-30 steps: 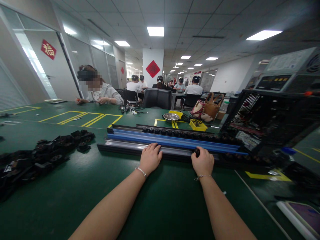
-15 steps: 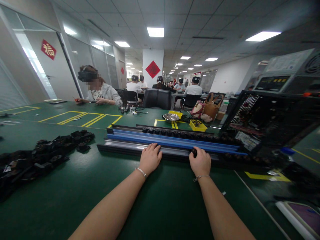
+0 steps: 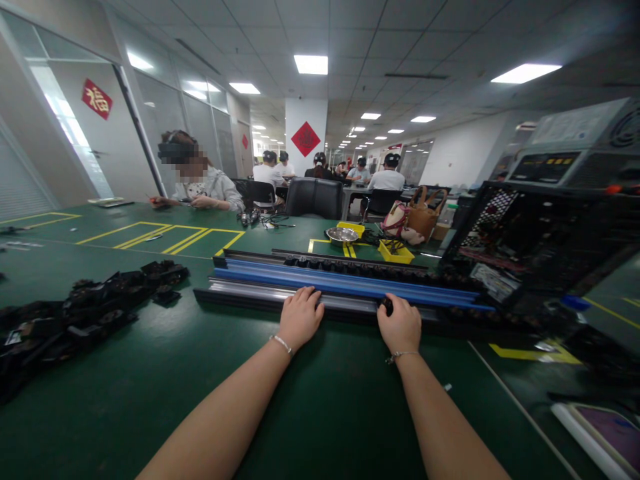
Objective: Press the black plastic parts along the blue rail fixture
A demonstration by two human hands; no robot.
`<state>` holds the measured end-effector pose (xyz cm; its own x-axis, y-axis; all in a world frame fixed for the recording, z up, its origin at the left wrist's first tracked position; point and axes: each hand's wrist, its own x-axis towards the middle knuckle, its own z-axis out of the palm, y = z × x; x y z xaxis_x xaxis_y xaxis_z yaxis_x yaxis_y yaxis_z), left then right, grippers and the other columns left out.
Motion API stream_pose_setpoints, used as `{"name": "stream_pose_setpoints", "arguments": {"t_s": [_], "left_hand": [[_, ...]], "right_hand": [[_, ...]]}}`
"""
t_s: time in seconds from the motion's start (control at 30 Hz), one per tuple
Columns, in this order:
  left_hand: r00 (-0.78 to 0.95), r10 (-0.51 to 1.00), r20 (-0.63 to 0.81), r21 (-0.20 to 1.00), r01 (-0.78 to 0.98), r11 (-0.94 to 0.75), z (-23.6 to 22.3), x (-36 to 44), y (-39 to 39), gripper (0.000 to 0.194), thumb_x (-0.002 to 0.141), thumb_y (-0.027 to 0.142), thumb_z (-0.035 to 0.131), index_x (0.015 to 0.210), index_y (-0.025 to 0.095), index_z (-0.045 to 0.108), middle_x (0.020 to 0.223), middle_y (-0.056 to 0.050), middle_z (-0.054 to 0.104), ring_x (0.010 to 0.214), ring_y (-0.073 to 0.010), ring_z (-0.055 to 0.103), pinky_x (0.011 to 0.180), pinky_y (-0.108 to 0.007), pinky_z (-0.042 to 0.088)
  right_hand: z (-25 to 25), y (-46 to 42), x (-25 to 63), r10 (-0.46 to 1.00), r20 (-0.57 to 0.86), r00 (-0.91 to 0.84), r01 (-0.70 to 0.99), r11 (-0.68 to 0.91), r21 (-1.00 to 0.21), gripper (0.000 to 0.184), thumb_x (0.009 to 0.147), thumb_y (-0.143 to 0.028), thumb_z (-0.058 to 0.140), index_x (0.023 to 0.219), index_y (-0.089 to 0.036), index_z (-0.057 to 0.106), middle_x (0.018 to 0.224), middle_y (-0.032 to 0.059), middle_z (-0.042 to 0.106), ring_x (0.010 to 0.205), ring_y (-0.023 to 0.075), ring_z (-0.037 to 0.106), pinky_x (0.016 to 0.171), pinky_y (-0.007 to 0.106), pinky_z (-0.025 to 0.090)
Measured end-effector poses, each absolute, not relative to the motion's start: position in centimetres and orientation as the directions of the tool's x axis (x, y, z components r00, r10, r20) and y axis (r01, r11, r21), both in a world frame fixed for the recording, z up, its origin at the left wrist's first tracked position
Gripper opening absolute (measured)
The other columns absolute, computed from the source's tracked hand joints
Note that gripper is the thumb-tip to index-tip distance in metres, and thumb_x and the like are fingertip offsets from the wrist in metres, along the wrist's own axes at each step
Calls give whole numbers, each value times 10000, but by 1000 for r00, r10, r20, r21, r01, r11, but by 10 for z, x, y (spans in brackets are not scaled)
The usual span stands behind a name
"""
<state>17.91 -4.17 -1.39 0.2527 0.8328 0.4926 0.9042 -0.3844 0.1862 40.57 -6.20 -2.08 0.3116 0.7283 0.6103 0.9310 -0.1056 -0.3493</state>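
Observation:
A long rail (image 3: 250,289) with a silvery channel and black edges lies across the green table in front of me. My left hand (image 3: 301,316) grips its near side, fingers bent over the top and thumb hidden. Farther right along the same rail, my right hand (image 3: 401,325) is closed round a small black part (image 3: 387,305), seen between thumb and forefinger at the channel. Its shape is mostly covered by my fingers. Directly behind runs a blue rail (image 3: 340,281), with a row of small black parts (image 3: 350,267) beyond it.
Many black parts (image 3: 95,307) are heaped on the left. Behind the rails stand a metal bowl (image 3: 342,235) and a yellow tray (image 3: 397,252). An open computer case (image 3: 540,233) is at the right, above a phone-like device (image 3: 607,433). Another person (image 3: 200,183) sits across the table.
My right hand has shifted very slightly left along the rail with the small black part. My left hand stays in place. The person across has turned their head a little.

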Motion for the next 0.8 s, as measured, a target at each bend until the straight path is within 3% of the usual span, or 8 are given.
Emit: {"name": "stream_pose_setpoints", "arguments": {"t_s": [0.8], "left_hand": [[255,833,492,178,907,-383,-15,179,-41,376,909,374,353,1190,249,569,1313,-25,533,1231,-214,429,969,-395,380]], "right_hand": [[-21,-63,400,766,588,261,938,-59,-341,371,827,-291,420,1121,-140,588,1109,115,632,1036,233,537,996,417,290]]}}
